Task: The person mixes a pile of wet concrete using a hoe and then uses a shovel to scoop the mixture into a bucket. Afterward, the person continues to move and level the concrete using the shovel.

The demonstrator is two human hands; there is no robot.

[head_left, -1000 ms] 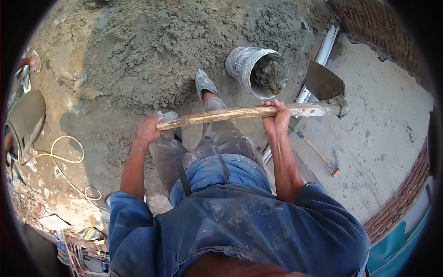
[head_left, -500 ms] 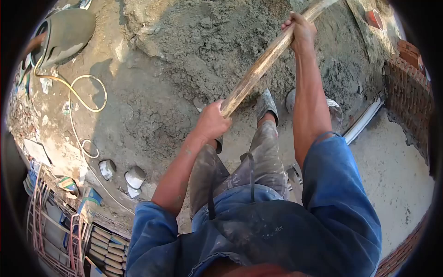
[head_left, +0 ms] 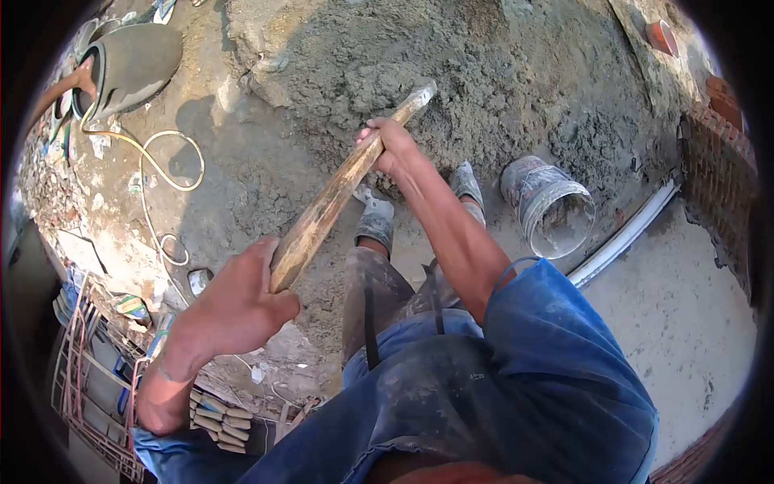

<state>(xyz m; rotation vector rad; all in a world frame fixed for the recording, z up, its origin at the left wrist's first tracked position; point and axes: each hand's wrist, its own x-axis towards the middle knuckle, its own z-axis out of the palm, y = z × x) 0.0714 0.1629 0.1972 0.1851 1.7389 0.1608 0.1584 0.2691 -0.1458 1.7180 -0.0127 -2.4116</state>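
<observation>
A long, worn wooden tool handle (head_left: 326,211) slants across the view, its far end crusted pale grey above a heap of wet grey mortar (head_left: 355,68). The tool's head cannot be made out against the mortar. My left hand (head_left: 234,302) wraps round the near end of the handle, on the left of my body. Further up, close to the crusted end, my right hand (head_left: 391,147) grips the same handle. Both hands are closed on the wood. My shoes stand at the near edge of the mortar, below the handle.
A mortar-stained bucket (head_left: 556,206) lies tipped right of my feet. A dark drum (head_left: 137,68) is at upper left, with a person's arm (head_left: 60,93) reaching into it. A yellow hose (head_left: 149,165) curls nearby. A brick wall (head_left: 717,157) stands at right.
Both hands have pulled the handle back and left, towards my body. Its far end, out of view before, now shows. The bucket, earlier mostly behind my right arm, is uncovered.
</observation>
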